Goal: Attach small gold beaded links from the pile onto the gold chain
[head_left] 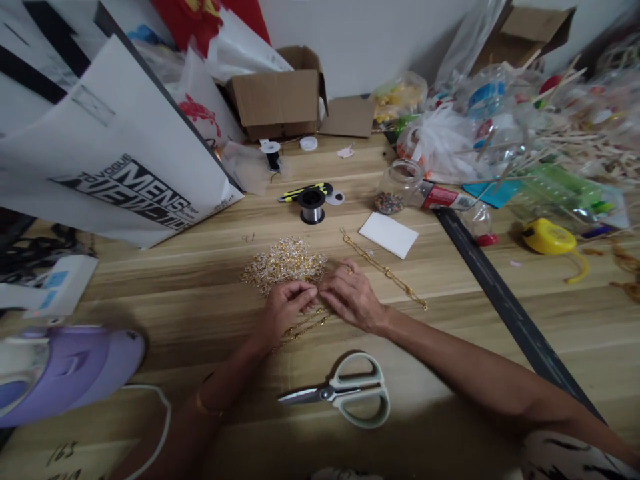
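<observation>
My left hand (283, 308) and my right hand (351, 295) meet at the middle of the wooden table (200, 293), fingertips pinched together at the near edge of a pile of small gold and clear beads (284, 263). What the fingers pinch is too small to make out. A beaded gold strand (306, 326) trails out from under the left hand. A longer gold chain (385, 270) lies just right of the right hand.
Grey-handled scissors (345, 393) lie in front of my arms. Behind the beads are a wire spool (312, 206), a bead jar (394, 188), a white pad (389, 235), a cardboard box (278, 97). A purple device (65, 370) is at left, a yellow tape measure (549, 238) and bags at right.
</observation>
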Available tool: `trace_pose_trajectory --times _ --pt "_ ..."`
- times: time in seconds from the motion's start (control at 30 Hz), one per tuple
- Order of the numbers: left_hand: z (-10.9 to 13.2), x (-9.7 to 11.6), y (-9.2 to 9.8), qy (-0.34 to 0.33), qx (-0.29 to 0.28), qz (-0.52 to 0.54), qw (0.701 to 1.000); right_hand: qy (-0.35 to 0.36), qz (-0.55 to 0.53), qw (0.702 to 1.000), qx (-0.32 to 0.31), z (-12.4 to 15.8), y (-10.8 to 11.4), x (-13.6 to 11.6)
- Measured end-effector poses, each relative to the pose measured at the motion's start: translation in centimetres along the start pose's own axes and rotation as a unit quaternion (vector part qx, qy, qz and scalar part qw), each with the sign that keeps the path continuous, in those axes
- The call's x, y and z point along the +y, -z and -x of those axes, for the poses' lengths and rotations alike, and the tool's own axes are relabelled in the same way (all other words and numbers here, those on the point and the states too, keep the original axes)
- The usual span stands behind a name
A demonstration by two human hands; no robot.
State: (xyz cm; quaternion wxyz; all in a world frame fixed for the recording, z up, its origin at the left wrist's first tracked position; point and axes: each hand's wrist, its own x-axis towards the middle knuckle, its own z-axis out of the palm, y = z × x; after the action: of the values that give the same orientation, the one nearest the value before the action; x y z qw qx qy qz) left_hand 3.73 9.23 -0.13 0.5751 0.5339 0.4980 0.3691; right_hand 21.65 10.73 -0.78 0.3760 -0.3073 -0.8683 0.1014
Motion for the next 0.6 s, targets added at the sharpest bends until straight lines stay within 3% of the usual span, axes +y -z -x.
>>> trace_pose_trajectory --times 0.3,0.6 --pt "0.12 -0.74 0.2 -0.063 0.005 -0.09 0.994 -0.018 -0.036 0.999 -0.001 0.1 -0.15 0.35" --pt "-0.02 -0.27 -0.02 -0.042 0.001 -0.03 0.999 -0.009 -0.063 0.998 -0.005 -0.03 0.06 0.44"
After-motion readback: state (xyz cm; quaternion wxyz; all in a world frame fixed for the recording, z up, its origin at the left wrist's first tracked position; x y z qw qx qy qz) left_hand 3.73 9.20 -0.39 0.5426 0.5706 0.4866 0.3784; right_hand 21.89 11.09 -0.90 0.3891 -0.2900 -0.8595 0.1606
